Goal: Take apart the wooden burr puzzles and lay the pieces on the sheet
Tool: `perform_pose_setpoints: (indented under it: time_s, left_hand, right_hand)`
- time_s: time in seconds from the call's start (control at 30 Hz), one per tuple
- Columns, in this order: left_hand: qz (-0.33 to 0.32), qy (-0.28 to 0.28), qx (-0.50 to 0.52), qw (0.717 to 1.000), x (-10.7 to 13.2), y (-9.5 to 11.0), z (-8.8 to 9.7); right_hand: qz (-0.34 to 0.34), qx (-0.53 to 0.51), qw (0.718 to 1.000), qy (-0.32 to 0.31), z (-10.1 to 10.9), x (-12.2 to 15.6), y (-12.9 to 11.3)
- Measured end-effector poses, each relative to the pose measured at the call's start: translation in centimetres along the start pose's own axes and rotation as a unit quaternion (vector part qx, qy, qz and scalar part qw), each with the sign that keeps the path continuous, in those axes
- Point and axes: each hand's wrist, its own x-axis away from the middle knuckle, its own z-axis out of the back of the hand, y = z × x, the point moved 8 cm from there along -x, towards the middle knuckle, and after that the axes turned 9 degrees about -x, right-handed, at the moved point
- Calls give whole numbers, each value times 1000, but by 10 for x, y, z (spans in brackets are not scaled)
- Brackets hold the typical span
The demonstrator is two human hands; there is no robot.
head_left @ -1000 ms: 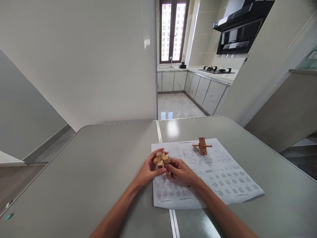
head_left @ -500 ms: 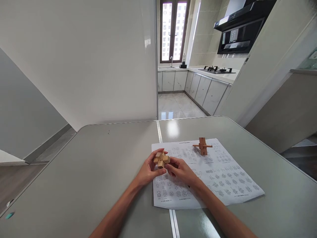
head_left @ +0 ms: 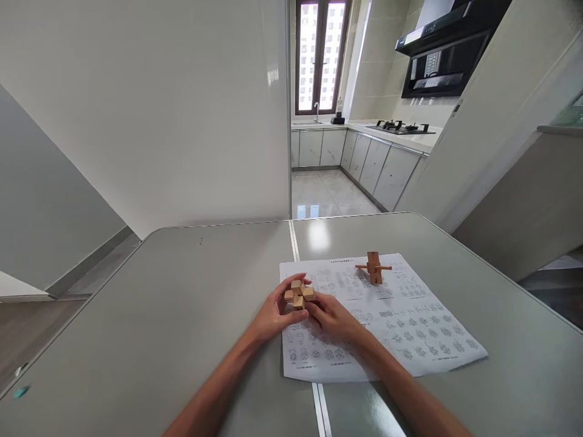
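A light wooden burr puzzle [head_left: 299,295] made of interlocking blocks is held between both hands above the left part of a printed sheet [head_left: 364,315]. My left hand [head_left: 277,309] is closed round its left side, fingers behind it and thumb at its front. On the right, my right hand [head_left: 331,315] grips the puzzle's lower right side with thumb and fingertips; the fingertips are partly hidden. Further back on the sheet stands a darker wooden puzzle [head_left: 374,268] shaped like a cross, with a thin rod through it.
The grey-green table [head_left: 182,315] has a pale seam [head_left: 320,413] down its middle. The sheet's right corner lies near the table's right side. Beyond the far edge are a white wall panel [head_left: 204,121] and a kitchen with a counter and a stove [head_left: 401,127].
The blocks of the held puzzle show a slightly different angle, as if turned a little in the fingers. Both hands keep their hold; the view has shifted slightly.
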Motion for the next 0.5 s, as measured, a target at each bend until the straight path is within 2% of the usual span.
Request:
perform_pose_setpoints:
  time_s: [0.2, 0.3, 0.5]
  left_hand:
    - [-5, -33, 36, 999, -1, 2, -5]
    - [-6, -40, 29, 999, -1, 2, -6]
    - [-14, -13, -27, 999, 0, 2, -4]
  right_hand:
    - [-39, -84, 992, -81, -6, 0, 3]
    - [-27, -72, 996, -49, 2, -1, 5]
    - [14, -44, 998, 38, 15, -1, 8]
